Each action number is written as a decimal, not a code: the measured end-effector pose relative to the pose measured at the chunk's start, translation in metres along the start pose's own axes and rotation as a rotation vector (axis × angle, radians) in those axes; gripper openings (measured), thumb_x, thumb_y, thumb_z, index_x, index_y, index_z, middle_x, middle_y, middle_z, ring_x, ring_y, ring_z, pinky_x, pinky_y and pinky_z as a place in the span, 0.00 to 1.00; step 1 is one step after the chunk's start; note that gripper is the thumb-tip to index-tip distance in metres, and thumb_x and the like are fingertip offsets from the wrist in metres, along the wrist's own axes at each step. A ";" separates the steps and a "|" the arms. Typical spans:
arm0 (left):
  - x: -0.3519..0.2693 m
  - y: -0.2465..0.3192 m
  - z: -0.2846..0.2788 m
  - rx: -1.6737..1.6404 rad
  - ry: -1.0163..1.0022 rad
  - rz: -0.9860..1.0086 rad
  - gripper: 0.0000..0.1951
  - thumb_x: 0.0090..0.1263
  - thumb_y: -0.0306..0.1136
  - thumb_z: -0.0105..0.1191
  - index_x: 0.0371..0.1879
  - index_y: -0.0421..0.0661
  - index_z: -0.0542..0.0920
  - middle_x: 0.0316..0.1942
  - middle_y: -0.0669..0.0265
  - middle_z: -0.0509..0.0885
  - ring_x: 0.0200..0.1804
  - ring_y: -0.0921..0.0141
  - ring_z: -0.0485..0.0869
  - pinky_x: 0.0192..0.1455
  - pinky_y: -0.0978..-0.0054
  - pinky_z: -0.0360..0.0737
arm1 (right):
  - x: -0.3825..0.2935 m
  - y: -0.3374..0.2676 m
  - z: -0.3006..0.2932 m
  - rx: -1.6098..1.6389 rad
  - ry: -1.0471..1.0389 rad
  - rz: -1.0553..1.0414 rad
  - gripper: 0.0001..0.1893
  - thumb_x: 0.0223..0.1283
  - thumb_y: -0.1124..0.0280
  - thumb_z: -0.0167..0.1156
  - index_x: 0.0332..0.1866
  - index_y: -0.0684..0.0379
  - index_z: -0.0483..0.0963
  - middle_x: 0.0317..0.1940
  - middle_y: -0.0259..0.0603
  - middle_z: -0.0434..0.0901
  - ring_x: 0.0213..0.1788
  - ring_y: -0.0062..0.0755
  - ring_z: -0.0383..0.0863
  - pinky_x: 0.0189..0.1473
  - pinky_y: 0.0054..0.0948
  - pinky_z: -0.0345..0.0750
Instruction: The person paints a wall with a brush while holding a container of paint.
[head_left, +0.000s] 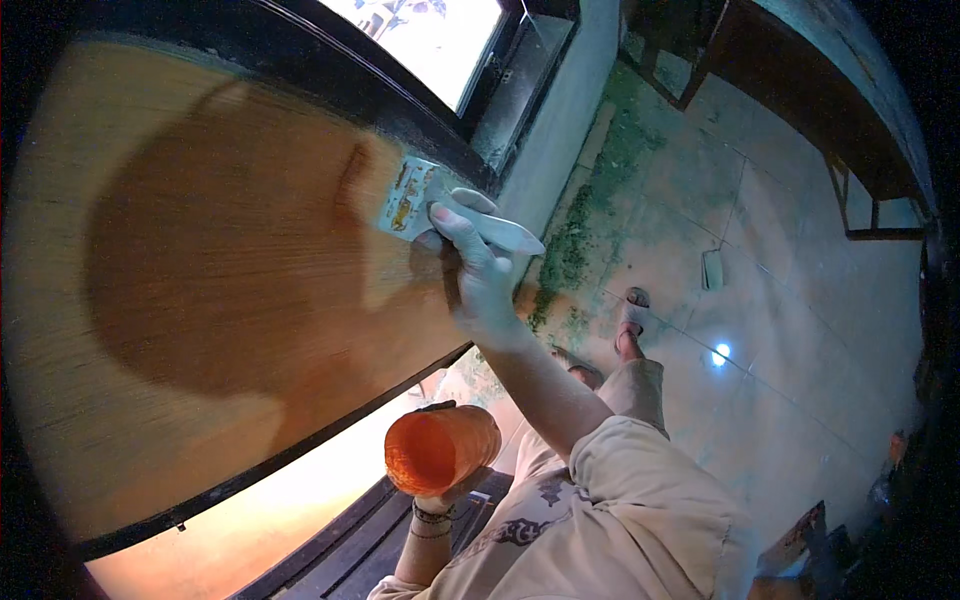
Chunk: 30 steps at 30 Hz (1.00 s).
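My right hand (476, 262) grips the pale handle of a wide flat paintbrush (409, 199). Its head is stained and lies against or just over a brown wood-grained panel (225, 435), apparently a door leaf; whether the bristles touch is hard to tell. My left hand (459, 491), with bracelets at the wrist, is shut around an orange cup-like container (461, 442) below the panel's dark lower edge. The container's mouth is turned towards me, and its inside looks orange. Most of the left hand's fingers are hidden behind it.
A dark frame (360, 82) with a bright window opening (442, 45) runs along the panel's far side. Tiled floor (795, 360) with green stains spreads to the right, holding a small flat object (711, 270). A dark brown bench-like piece (817, 112) stands at upper right.
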<state>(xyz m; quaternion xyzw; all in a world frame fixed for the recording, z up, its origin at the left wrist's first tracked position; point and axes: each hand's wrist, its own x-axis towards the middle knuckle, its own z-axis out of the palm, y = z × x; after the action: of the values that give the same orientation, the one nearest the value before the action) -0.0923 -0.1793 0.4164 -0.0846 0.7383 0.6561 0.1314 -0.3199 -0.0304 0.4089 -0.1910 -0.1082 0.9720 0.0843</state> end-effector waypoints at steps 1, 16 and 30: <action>-0.001 -0.001 -0.001 0.001 0.002 -0.001 0.50 0.40 0.34 0.78 0.66 0.48 0.62 0.64 0.61 0.70 0.65 0.63 0.69 0.70 0.62 0.65 | -0.002 -0.004 0.000 0.000 0.001 0.002 0.15 0.58 0.76 0.64 0.48 0.59 0.69 0.39 0.39 0.80 0.39 0.27 0.83 0.44 0.24 0.82; 0.002 -0.010 -0.003 -0.078 0.019 0.058 0.50 0.40 0.36 0.78 0.66 0.47 0.62 0.64 0.59 0.69 0.65 0.62 0.69 0.69 0.61 0.64 | -0.001 0.002 0.021 0.032 -0.084 -0.065 0.14 0.58 0.76 0.63 0.48 0.61 0.71 0.39 0.39 0.80 0.41 0.27 0.83 0.42 0.25 0.82; 0.001 -0.015 -0.004 0.002 0.031 0.038 0.39 0.56 0.42 0.66 0.66 0.45 0.60 0.61 0.57 0.70 0.60 0.60 0.73 0.63 0.57 0.73 | 0.000 0.001 -0.020 -0.028 -0.070 -0.005 0.21 0.57 0.69 0.67 0.53 0.62 0.70 0.39 0.38 0.79 0.39 0.26 0.81 0.41 0.24 0.78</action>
<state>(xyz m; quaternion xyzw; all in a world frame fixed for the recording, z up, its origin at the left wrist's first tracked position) -0.0892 -0.1856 0.4022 -0.0805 0.7425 0.6562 0.1074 -0.3118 -0.0276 0.3905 -0.1575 -0.1251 0.9763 0.0803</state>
